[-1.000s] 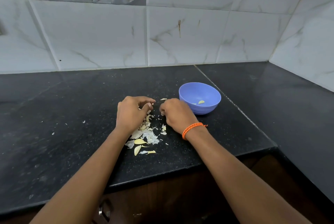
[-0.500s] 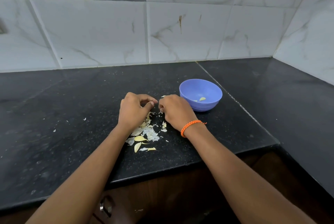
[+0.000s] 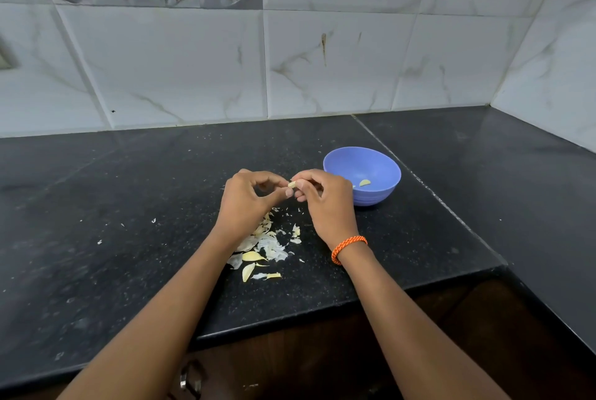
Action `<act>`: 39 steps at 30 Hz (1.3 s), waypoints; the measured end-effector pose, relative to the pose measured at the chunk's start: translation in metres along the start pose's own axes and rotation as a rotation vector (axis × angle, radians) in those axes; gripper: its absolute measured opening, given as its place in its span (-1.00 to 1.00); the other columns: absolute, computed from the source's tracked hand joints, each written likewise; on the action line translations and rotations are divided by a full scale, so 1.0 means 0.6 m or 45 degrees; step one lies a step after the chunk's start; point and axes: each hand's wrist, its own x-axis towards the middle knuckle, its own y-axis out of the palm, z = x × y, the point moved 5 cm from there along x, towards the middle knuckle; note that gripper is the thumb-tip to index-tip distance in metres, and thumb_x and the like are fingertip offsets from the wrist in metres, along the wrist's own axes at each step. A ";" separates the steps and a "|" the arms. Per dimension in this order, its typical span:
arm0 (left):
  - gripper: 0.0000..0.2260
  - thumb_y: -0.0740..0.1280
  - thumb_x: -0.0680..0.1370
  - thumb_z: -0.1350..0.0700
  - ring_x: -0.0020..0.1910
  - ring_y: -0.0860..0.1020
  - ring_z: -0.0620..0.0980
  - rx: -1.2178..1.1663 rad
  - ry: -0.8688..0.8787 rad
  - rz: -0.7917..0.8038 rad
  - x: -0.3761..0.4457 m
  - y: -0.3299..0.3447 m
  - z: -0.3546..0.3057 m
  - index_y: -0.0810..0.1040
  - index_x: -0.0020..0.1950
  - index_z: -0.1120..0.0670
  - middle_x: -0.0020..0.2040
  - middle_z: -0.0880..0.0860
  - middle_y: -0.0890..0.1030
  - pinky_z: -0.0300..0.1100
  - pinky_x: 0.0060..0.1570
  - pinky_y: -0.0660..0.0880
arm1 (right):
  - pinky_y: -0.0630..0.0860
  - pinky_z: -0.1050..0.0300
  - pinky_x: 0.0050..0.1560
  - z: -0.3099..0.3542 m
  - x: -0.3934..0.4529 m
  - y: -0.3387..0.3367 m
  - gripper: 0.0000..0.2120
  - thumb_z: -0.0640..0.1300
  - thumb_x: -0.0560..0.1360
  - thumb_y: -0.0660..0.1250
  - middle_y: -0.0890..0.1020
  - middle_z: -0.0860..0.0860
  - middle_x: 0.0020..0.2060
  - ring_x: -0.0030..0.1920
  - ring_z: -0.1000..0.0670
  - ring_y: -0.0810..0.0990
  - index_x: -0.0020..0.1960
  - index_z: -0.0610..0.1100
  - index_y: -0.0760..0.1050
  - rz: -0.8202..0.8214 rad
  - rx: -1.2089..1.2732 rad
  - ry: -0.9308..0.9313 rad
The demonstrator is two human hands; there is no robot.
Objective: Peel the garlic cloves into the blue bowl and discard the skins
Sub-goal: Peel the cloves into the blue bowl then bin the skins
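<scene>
At the centre of the frame, I pinch a garlic clove (image 3: 292,184) between the fingertips of both hands, my left hand (image 3: 246,199) curled from one side, my right hand (image 3: 324,198) from the other. Just right of my right hand sits the blue bowl (image 3: 383,164), a peeled clove (image 3: 364,182) inside. Below my hands the skins (image 3: 264,246) lie scattered on the black counter (image 3: 129,206), its front edge close beneath, with open room left and right.
</scene>
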 end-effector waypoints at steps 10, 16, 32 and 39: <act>-0.93 0.51 0.63 0.06 -0.12 0.66 -0.10 0.071 0.035 0.026 -0.002 0.003 -0.006 0.72 -0.05 -0.08 -0.18 -0.16 0.73 -0.09 0.00 0.58 | 0.73 0.04 -0.14 -0.003 -0.019 -0.002 -0.97 -0.24 0.58 0.50 0.74 0.05 -0.23 -0.23 0.09 0.74 -0.03 -0.17 0.72 -0.070 0.112 0.077; -0.95 0.48 0.66 0.08 -0.11 0.68 -0.10 0.047 0.048 0.002 -0.005 0.004 -0.010 0.70 0.00 -0.05 -0.16 -0.13 0.72 -0.05 -0.02 0.63 | 0.70 -0.12 -0.15 0.000 -0.020 0.011 -0.89 -0.22 0.66 0.35 0.69 0.08 -0.17 -0.14 0.03 0.70 -0.03 -0.11 0.61 0.000 0.087 0.052; -0.90 0.43 0.68 0.15 0.04 0.66 0.24 -0.280 -0.055 0.239 0.001 0.016 0.012 0.72 0.03 0.14 -0.03 0.12 0.73 -0.08 0.12 0.61 | 0.47 0.15 -0.26 -0.015 -0.017 0.027 -0.86 -0.21 0.65 0.31 0.59 -0.03 -0.31 -0.29 0.04 0.52 -0.07 -0.18 0.57 0.106 0.146 0.186; -0.91 0.44 0.68 0.17 -0.05 0.67 0.08 -0.269 -0.040 0.265 0.001 0.015 0.012 0.72 0.03 0.15 -0.04 0.18 0.72 -0.19 0.07 0.60 | 0.55 0.01 -0.23 -0.021 -0.017 0.027 -0.85 -0.20 0.67 0.28 0.61 -0.04 -0.35 -0.36 0.08 0.52 -0.05 -0.16 0.57 0.160 0.181 0.272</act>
